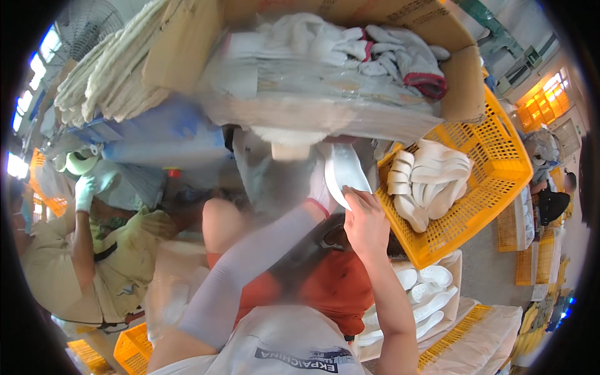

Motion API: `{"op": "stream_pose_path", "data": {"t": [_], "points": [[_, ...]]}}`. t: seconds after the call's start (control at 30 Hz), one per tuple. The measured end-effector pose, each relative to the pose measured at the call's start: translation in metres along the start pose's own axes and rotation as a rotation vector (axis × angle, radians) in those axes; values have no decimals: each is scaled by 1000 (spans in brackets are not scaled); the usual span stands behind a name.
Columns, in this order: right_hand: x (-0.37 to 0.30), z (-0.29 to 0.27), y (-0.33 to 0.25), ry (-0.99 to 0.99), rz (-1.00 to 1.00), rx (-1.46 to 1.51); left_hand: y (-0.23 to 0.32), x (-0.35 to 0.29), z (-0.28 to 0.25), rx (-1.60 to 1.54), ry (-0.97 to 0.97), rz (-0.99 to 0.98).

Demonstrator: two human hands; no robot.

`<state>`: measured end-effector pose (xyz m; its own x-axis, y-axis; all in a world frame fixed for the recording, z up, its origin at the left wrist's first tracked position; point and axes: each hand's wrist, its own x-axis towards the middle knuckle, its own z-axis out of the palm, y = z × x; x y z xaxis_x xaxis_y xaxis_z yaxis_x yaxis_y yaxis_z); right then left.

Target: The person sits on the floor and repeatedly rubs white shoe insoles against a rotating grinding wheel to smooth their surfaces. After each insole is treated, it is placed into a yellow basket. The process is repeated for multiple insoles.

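Both my hands hold one white shoe insole [345, 170] in front of me. My right hand [364, 220] is bare and grips its lower edge. My left hand [320, 186], in a white glove with a grey sleeve over the forearm, presses against its left side. The picture is blurred around the left hand. Just right of the insole a yellow plastic crate [500, 181] holds several stacked white insoles [431, 181].
A cardboard box [437, 37] with white gloves and plastic wrap sits above. Cream sheet stacks [112, 75] lie upper left. A gloved co-worker [87, 250] sits at the left. More white insoles [425, 300] lie lower right, with yellow crates [131, 350] below.
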<state>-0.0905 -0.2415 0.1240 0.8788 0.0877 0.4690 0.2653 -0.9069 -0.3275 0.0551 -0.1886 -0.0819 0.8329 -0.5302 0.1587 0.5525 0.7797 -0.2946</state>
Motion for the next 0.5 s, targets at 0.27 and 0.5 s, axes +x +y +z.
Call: {"op": "stream_pose_path", "data": {"t": [0.27,0.5], "points": [[-27,-3,-3,11,102,59,-17,-47,71,1688,45,357],[-41,44,-52,9,48,520,67,-87,93,1608,201,334]]}}
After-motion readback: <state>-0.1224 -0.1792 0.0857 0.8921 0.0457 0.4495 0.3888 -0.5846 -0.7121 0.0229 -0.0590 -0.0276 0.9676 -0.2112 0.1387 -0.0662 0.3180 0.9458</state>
